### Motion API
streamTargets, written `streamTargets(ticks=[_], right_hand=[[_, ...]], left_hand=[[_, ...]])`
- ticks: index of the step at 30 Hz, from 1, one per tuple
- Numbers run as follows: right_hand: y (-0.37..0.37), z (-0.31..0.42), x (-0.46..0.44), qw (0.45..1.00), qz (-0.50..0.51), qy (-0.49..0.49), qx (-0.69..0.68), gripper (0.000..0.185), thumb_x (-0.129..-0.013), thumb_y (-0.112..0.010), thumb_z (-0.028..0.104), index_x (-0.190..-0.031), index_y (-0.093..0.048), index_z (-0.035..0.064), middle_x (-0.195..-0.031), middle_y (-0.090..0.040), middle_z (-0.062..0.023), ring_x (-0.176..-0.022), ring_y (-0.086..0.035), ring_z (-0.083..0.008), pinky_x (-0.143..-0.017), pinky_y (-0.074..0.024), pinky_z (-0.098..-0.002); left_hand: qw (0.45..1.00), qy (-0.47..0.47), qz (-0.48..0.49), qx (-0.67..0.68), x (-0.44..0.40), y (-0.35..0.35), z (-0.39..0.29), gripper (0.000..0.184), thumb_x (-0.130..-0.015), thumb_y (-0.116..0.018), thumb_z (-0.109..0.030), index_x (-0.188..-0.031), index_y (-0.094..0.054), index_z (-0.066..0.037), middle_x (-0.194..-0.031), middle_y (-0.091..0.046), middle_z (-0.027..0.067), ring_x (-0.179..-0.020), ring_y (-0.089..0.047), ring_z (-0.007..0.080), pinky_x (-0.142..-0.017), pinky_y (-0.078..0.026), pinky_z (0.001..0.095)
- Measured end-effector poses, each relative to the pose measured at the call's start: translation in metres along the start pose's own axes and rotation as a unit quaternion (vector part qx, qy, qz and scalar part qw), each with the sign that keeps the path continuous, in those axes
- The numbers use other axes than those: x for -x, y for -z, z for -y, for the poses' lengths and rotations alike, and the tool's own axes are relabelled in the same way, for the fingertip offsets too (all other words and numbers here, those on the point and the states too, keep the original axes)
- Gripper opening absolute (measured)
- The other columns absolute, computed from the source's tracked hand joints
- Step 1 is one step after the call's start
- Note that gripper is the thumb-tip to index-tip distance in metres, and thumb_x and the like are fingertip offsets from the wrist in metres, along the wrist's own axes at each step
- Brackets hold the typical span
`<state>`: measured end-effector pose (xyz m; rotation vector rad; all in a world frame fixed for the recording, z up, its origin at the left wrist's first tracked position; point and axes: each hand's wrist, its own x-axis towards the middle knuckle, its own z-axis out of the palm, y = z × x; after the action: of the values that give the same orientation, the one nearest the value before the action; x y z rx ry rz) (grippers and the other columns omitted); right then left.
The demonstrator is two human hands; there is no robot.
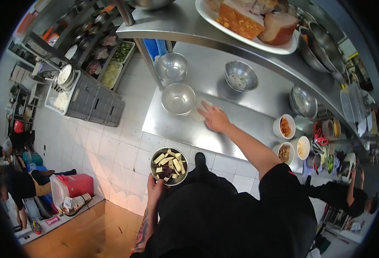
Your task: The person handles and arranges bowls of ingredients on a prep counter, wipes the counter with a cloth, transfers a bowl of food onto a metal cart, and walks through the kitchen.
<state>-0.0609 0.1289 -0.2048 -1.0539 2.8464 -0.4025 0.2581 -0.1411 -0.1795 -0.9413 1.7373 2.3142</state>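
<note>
My left hand (pixel 155 188) grips the rim of a metal bowl (pixel 152 160), held low beside my body. Pale and dark purple cut pieces (pixel 171 165), which look like eggplant, fill it. Out over the steel table (pixel 155 124) reaches my right hand (pixel 215 119), open, its fingers apart and nothing seen in them. Whether the fingertips touch the tabletop I cannot tell. Just left of that hand stands a shiny metal bowl (pixel 178 99), with a second metal bowl (pixel 171 68) behind it. Farther back is a third metal bowl (pixel 241 76) with scraps inside.
An overhead shelf (pixel 176 35) carries a white platter (pixel 280 49) of cooked meat. White tubs (pixel 283 127) of food line the table's right side. A grey crate (pixel 95 103) stands on the floor at left. One co-worker (pixel 348 195) is at right, another person (pixel 19 189) at left.
</note>
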Motion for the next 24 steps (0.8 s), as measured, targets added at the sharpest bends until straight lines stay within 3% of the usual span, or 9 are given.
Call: streamTargets(ticks=[4, 6, 8, 9, 11, 12, 14, 18, 24], right_hand=[[-0.011, 0.05, 0.08, 0.999, 0.031, 0.032, -0.003, 0.064, -0.076, -0.059, 0.015, -0.137, -0.049, 0.028, -0.151, -0.033, -0.0058, -0.107, -0.052, -0.0319, -0.087, -0.0513, -0.0411], [-0.022, 0.042, 0.111, 0.999, 0.011, -0.046, 0.011, 0.061, -0.078, -0.058, 0.017, -0.138, -0.049, 0.0239, -0.151, -0.035, -0.011, -0.103, -0.052, -0.0345, -0.086, -0.0508, -0.0415], [-0.042, 0.012, 0.136, 0.963, -0.127, -0.223, 0.081, 0.061, -0.078, -0.059, 0.02, -0.138, -0.048, 0.0247, -0.15, -0.035, -0.0121, -0.111, -0.051, -0.0373, -0.088, -0.0512, -0.0442], [-0.047, 0.013, 0.14, 0.962, -0.128, -0.227, 0.081, 0.061, -0.078, -0.059, 0.02, -0.138, -0.048, 0.0247, -0.15, -0.035, -0.0121, -0.111, -0.051, -0.0373, -0.088, -0.0512, -0.0442], [-0.056, 0.018, 0.145, 0.872, -0.183, -0.448, 0.075, 0.061, -0.079, -0.058, 0.019, -0.139, -0.048, 0.0209, -0.15, -0.034, -0.0159, -0.116, -0.049, -0.0398, -0.089, -0.0511, -0.0455], [-0.069, 0.026, 0.139, 0.87, -0.185, -0.451, 0.075, 0.061, -0.079, -0.058, 0.019, -0.139, -0.048, 0.0209, -0.15, -0.034, -0.0159, -0.116, -0.049, -0.0398, -0.089, -0.0511, -0.0455], [-0.101, 0.056, 0.108, 0.916, -0.249, -0.285, 0.134, 0.06, -0.08, -0.057, 0.019, -0.14, -0.046, 0.0186, -0.15, -0.033, -0.0168, -0.118, -0.048, -0.0385, -0.087, -0.0522, -0.0458], [-0.081, 0.189, -0.014, 0.973, -0.051, -0.225, -0.023, 0.062, -0.079, -0.061, 0.021, -0.139, -0.045, 0.0202, -0.151, -0.031, -0.0126, -0.124, -0.046, -0.0326, -0.086, -0.0531, -0.0466], [-0.111, 0.233, -0.119, 0.978, -0.087, -0.164, -0.095, 0.057, -0.081, -0.062, 0.019, -0.136, -0.048, 0.0227, -0.152, -0.03, -0.008, -0.128, -0.042, -0.0344, -0.092, -0.0495, -0.0473]], left_hand=[[1.0, 0.003, 0.022, -0.02, -0.01, 0.043, -0.001, 0.043, -0.081, -0.045, 0.004, -0.124, -0.044, 0.004, -0.107, -0.062, 0.0156, -0.075, -0.066, 0.0195, -0.056, -0.059, 0.0276], [0.999, 0.007, 0.037, -0.02, -0.012, 0.063, -0.009, 0.043, -0.082, -0.046, 0.004, -0.124, -0.044, 0.003, -0.108, -0.061, 0.0159, -0.074, -0.066, 0.0191, -0.056, -0.06, 0.0273], [0.998, -0.011, 0.06, -0.034, -0.009, 0.086, -0.019, 0.043, -0.084, -0.045, 0.004, -0.126, -0.042, 0.002, -0.112, -0.058, 0.0168, -0.074, -0.067, 0.0208, -0.056, -0.059, 0.0278], [0.997, -0.014, 0.071, -0.04, -0.007, 0.097, -0.027, 0.043, -0.084, -0.044, 0.005, -0.126, -0.042, 0.002, -0.111, -0.058, 0.0167, -0.076, -0.067, 0.021, -0.056, -0.06, 0.0278], [0.996, -0.022, 0.068, -0.048, -0.005, 0.121, -0.031, 0.044, -0.082, -0.044, 0.004, -0.127, -0.043, 0.002, -0.111, -0.058, 0.0161, -0.077, -0.067, 0.0205, -0.057, -0.06, 0.0285], [0.996, -0.031, 0.062, -0.053, -0.003, 0.132, -0.033, 0.045, -0.081, -0.045, 0.004, -0.127, -0.043, 0.002, -0.11, -0.059, 0.0155, -0.078, -0.067, 0.0199, -0.058, -0.061, 0.0292], [0.996, -0.038, 0.059, -0.054, 0.003, 0.15, -0.037, 0.045, -0.081, -0.045, 0.003, -0.126, -0.044, 0.002, -0.109, -0.06, 0.0148, -0.081, -0.067, 0.0202, -0.059, -0.061, 0.0294], [0.998, -0.018, 0.027, -0.057, 0.013, 0.176, -0.037, 0.043, -0.082, -0.047, 0.001, -0.125, -0.045, 0.001, -0.106, -0.062, 0.0135, -0.081, -0.067, 0.0202, -0.06, -0.061, 0.0294], [0.997, -0.009, 0.0, -0.072, 0.037, 0.185, -0.031, 0.036, -0.087, -0.051, -0.005, -0.123, -0.049, 0.0, -0.106, -0.062, 0.0115, -0.082, -0.067, 0.0184, -0.059, -0.06, 0.0279]])
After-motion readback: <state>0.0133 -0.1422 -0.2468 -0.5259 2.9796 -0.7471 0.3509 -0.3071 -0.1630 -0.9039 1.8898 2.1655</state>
